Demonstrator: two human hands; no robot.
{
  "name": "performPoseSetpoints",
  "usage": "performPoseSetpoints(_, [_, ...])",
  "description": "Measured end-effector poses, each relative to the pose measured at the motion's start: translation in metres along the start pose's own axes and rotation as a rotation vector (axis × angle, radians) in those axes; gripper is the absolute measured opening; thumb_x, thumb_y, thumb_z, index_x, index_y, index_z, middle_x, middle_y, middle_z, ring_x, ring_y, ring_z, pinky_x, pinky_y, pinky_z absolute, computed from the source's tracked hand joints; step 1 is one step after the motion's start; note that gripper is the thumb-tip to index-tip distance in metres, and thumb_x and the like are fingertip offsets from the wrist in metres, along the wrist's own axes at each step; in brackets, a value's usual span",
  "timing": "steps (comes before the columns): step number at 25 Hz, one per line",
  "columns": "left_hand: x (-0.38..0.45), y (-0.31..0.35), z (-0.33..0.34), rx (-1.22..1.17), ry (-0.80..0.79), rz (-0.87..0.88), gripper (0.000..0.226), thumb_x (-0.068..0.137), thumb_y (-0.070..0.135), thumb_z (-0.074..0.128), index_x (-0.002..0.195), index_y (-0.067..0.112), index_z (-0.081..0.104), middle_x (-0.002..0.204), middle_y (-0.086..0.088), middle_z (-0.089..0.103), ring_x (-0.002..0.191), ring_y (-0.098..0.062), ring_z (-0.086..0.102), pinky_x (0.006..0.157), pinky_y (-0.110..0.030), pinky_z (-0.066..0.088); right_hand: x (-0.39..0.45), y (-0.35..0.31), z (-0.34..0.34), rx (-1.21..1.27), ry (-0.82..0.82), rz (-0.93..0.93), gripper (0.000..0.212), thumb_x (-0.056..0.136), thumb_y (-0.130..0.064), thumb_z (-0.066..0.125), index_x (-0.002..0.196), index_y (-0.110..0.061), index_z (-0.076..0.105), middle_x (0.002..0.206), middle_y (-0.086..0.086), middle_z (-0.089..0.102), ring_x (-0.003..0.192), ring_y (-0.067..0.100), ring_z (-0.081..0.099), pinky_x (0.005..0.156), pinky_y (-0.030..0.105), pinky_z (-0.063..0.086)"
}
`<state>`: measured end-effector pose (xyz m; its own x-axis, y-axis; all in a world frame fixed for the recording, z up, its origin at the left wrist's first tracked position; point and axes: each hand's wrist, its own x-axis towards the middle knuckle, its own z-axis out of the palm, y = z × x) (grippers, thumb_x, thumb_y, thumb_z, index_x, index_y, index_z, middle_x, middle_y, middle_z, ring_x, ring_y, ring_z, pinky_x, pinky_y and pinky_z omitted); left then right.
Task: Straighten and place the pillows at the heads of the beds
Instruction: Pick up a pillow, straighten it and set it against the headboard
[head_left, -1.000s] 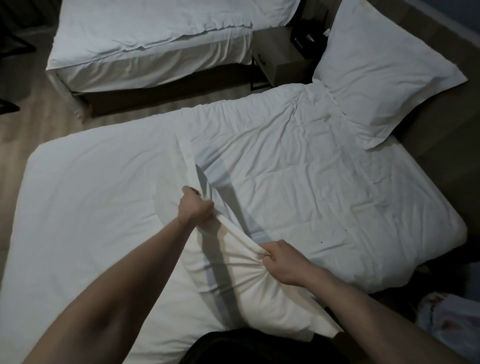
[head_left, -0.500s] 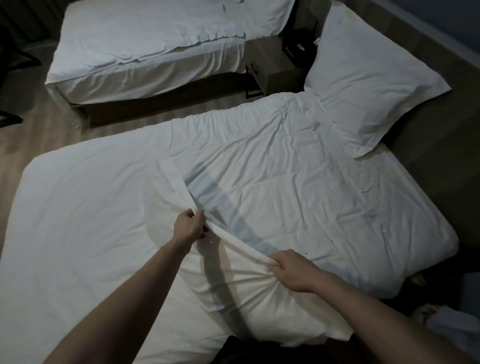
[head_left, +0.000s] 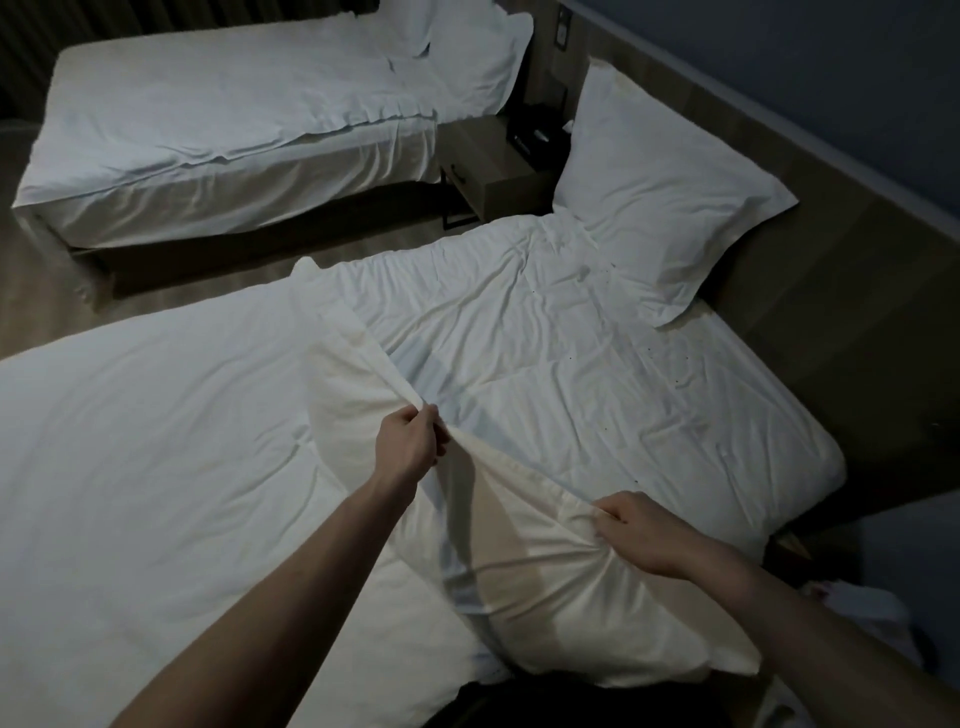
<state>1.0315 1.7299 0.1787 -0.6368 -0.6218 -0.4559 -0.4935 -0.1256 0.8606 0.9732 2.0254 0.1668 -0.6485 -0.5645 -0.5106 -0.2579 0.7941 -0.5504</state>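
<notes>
The near pillow (head_left: 597, 597) lies on the near bed (head_left: 156, 441), at the edge closest to the camera, with its long upper edge lifted clear of the bedding. The right hand (head_left: 644, 535) grips that edge near the pillow's right end; its fingers are curled tight into the fabric, which bunches in radial creases below the knuckles. The left hand (head_left: 410, 441) grips the same edge farther along, with its fingers and thumb closed in a pinch on the cloth. The edge runs taut between the two hands. Beyond the left hand the flap of the pillowcase extends up and away across the duvet (head_left: 571, 364). A second pillow (head_left: 660, 208) stands tilted at the head of the near bed, leaning against the wooden headboard panel (head_left: 857, 291). A nightstand (head_left: 493, 171) sits between the two beds. The far bed (head_left: 208, 130) lies beyond the floor strip, with a white pillow (head_left: 467, 57) at its head.
</notes>
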Motion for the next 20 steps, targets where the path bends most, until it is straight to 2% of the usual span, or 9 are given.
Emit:
performPoseSetpoints(6, [0.003,0.022,0.020,0.026,-0.063,0.057,0.028,0.095,0.021,0.055,0.075,0.003,0.064,0.065,-0.006,0.067,0.049,-0.014,0.055,0.050,-0.026,0.044,-0.009,0.012,-0.021,0.011,0.102,-0.002,0.042,0.095,-0.020,0.047,0.056,-0.027,0.034,0.054,-0.014,0.042,0.052,0.002,0.036,0.058,0.032,0.029])
performPoseSetpoints(9, [0.008,0.039,0.040,0.019,-0.092,0.093,0.029,0.097,0.022,0.055,0.075,0.004,0.063,0.063,-0.006,0.066,0.049,-0.015,0.054,0.050,-0.028,0.043,-0.013,0.025,-0.042,0.034,0.172,0.015,0.043,0.097,-0.023,0.047,0.054,-0.028,0.041,0.054,-0.014,0.049,0.054,0.000,0.043,0.058,0.029,0.032])
performPoseSetpoints(12, [0.012,0.063,0.075,0.007,-0.125,0.140,0.031,0.099,0.022,0.056,0.076,0.002,0.062,0.059,-0.004,0.064,0.046,-0.014,0.054,0.054,-0.030,0.042,-0.016,0.051,-0.074,0.065,0.274,0.044,0.039,0.097,-0.029,0.046,0.058,-0.029,0.037,0.056,-0.014,0.045,0.056,0.002,0.042,0.059,0.032,0.033])
performPoseSetpoints(17, [0.016,0.111,0.155,0.020,-0.201,0.204,0.034,0.102,0.023,0.056,0.074,0.003,0.062,0.058,-0.004,0.065,0.046,-0.014,0.055,0.051,-0.030,0.043,-0.011,0.108,-0.144,0.102,0.399,0.110,0.039,0.094,-0.026,0.049,0.058,-0.027,0.035,0.052,-0.014,0.041,0.054,0.003,0.039,0.058,0.032,0.032])
performPoseSetpoints(20, [0.020,0.134,0.214,0.034,-0.242,0.218,0.035,0.102,0.023,0.056,0.075,0.003,0.063,0.058,-0.002,0.065,0.044,-0.010,0.054,0.049,-0.028,0.043,-0.005,0.153,-0.188,0.100,0.461,0.155,0.032,0.087,-0.034,0.046,0.058,-0.025,0.035,0.050,-0.012,0.042,0.053,0.005,0.040,0.056,0.032,0.032])
